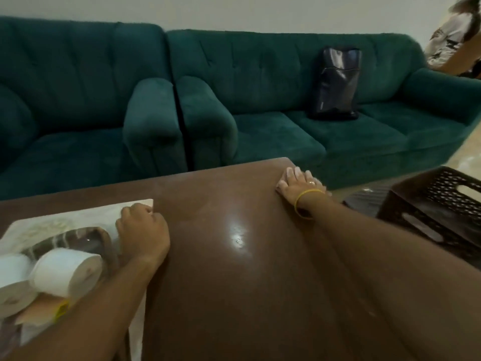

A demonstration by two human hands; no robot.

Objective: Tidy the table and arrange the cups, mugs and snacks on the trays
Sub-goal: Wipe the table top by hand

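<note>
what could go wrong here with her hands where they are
1. The left hand grips the white tray by one edge; the white cups lie tipped beside the brown mug and may roll off if it tilts.
2. The right hand presses flat at the table corner and could slip off.

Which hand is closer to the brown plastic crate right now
The right. The right hand lies flat on the table's far right corner, just left of the crate. The left hand is across the table, closed on the white tray's edge.
</note>
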